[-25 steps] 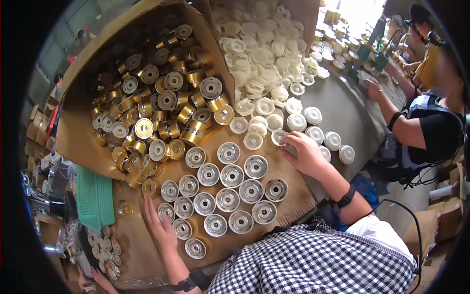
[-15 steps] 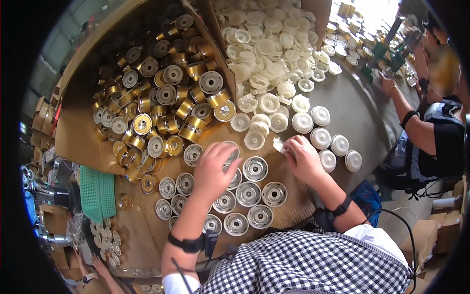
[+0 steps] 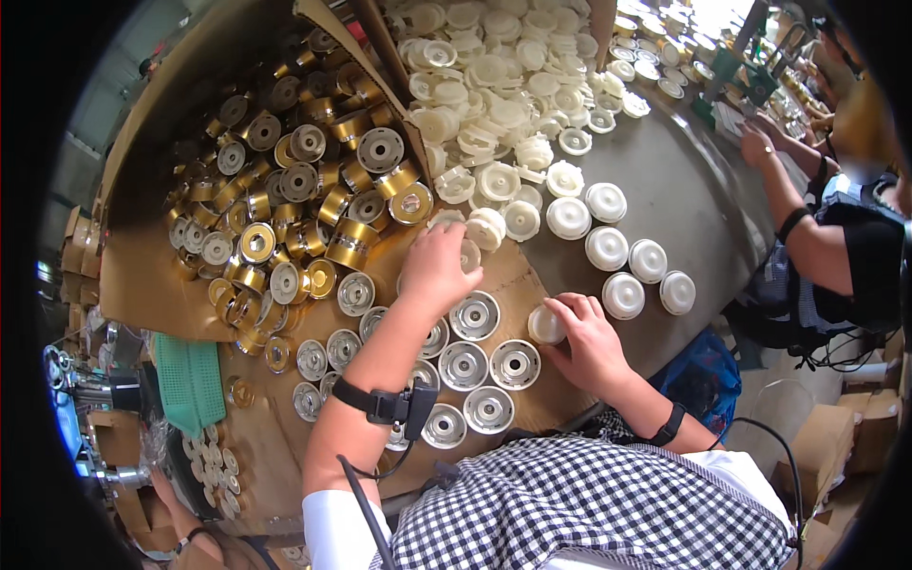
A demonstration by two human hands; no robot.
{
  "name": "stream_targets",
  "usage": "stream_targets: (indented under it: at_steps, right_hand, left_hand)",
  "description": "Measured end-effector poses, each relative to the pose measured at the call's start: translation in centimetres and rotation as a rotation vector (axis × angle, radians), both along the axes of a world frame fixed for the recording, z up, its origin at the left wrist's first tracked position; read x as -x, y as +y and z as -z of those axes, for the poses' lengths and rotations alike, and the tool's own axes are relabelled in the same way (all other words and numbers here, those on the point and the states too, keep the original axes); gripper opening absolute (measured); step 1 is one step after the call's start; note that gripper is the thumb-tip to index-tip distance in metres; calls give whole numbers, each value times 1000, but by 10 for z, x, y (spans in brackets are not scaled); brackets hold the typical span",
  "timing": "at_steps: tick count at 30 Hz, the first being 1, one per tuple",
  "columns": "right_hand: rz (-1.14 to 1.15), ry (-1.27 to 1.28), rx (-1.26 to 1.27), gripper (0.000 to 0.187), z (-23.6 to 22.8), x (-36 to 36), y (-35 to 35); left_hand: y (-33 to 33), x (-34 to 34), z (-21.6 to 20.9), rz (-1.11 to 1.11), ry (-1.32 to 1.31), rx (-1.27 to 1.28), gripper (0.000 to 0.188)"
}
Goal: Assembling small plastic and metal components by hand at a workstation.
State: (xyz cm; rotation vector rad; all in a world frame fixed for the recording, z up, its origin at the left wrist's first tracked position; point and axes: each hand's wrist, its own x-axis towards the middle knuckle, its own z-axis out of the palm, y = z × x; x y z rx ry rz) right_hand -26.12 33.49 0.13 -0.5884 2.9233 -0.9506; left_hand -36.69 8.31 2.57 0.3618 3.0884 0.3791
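My right hand (image 3: 591,344) pinches a round white plastic disc (image 3: 545,326) by its edge, just above the cardboard and beside the silver-faced round hubs (image 3: 465,366). My left hand (image 3: 439,268) is at the near edge of the white plastic pile (image 3: 499,95). Its thumb and fingers curl around another white plastic disc (image 3: 470,255); part of that disc is hidden by the fingers. Several hubs stand face up in rows under and beside my left forearm, some of them covered by it. To the right sit several hubs with smooth white caps (image 3: 606,248).
A cardboard box (image 3: 142,294) of gold-rimmed hubs (image 3: 350,244) lies at the left. Below it is a green plastic basket (image 3: 190,385). At the right, a co-worker's arm (image 3: 807,223) reaches toward a green hand press (image 3: 736,76). A blue bag (image 3: 708,380) hangs by the table edge.
My left hand has moved away from the hubs to the white discs. My right hand has come nearer to me with a white disc in its fingers. The whole view has shifted slightly.
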Motion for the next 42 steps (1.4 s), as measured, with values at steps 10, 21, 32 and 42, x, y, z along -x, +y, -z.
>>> stream_targets:
  at_steps: [10,21,32,42]
  right_hand:
    - [-89,97,244,61,-35,-15,-7]
    - [-159,178,29,65,-10,-28,-22]
    - [-175,226,-93,86,9,-35,-13]
    - [211,237,-230,84,21,-14,53]
  left_hand:
    - [-39,-91,-29,-179,-174,-1180,48]
    - [-1,-113,-11,-95,-57,-1104,61]
    - [2,-119,-2,44,300,-135,34]
    - [28,-82,2,301,273,-111,32]
